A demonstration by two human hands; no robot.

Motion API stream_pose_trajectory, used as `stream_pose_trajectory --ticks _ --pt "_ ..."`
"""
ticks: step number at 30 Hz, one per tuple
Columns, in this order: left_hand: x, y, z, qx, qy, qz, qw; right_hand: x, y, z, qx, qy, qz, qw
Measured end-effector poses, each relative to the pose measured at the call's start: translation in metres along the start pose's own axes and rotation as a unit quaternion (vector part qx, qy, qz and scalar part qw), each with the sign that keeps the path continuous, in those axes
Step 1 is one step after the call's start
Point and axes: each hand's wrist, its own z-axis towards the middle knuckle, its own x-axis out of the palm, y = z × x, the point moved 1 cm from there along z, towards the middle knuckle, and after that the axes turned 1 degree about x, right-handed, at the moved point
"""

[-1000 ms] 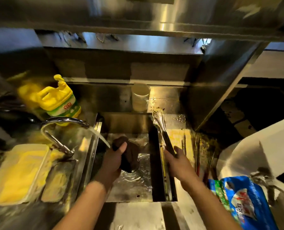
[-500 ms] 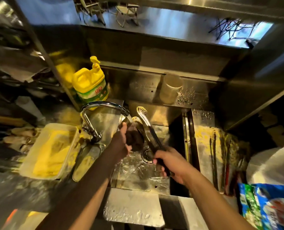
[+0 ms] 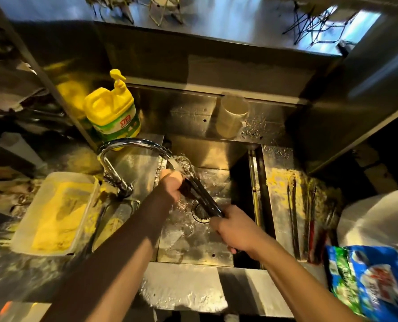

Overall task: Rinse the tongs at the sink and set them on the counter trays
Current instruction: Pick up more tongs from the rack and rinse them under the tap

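Metal tongs point(image 3: 199, 191) slant over the steel sink point(image 3: 216, 256), their tips under the water running from the curved tap point(image 3: 128, 145). My right hand point(image 3: 234, 230) grips the tongs' dark handle end at the lower right. My left hand point(image 3: 171, 185) holds a dark scrubbing pad point(image 3: 186, 189) pressed against the tongs near the middle, just below the spout. To the right of the sink, a steel tray point(image 3: 278, 163) on the counter holds several dark utensils.
A yellow detergent bottle point(image 3: 113, 112) stands behind the tap. A plastic tub with yellow cloth point(image 3: 56, 212) lies left of the sink. A pale cup point(image 3: 231, 115) stands at the back ledge. A blue packet point(image 3: 367, 280) and a white bin point(image 3: 379, 217) sit at the right.
My right hand lifted the tongs from the sink's right edge and brought them left under the tap. My left hand moved the dark pad up against them under the stream.
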Motion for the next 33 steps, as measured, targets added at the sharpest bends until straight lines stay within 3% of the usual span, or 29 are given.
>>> stream_pose_trajectory --ticks 3,9,12,14,18,22,26,29,33 --pt "0.004 0.008 -0.001 -0.031 0.004 0.008 0.999 -0.006 0.001 0.003 -0.002 -0.017 -0.025 1.000" --pt "0.003 0.017 -0.001 -0.014 -0.029 0.016 0.999 -0.002 0.000 0.000 0.009 0.001 -0.033 0.999" --pt "0.003 0.019 -0.008 -0.026 -0.001 0.088 0.996 0.000 0.001 0.000 -0.001 0.002 -0.043 0.999" --pt "-0.001 0.020 -0.001 -0.026 -0.029 0.116 0.992 0.001 -0.002 -0.002 0.004 0.005 -0.041 0.999" --pt "0.009 0.035 -0.002 -0.069 0.019 0.002 0.997 -0.001 -0.001 -0.001 -0.002 -0.021 -0.076 0.997" --pt "0.001 0.032 0.012 -0.062 -0.017 0.012 0.998 -0.006 -0.005 -0.009 0.002 -0.007 -0.089 0.996" --pt "0.013 0.043 0.000 -0.057 0.009 0.006 0.998 -0.007 0.003 -0.007 -0.030 -0.022 -0.112 0.993" --pt "0.000 0.035 0.011 -0.031 -0.028 0.026 0.999 -0.017 -0.012 -0.023 -0.005 0.006 -0.092 0.996" --pt "-0.012 0.032 0.022 -0.030 -0.028 -0.086 0.995 -0.056 -0.024 -0.045 0.032 -0.004 -0.036 0.999"
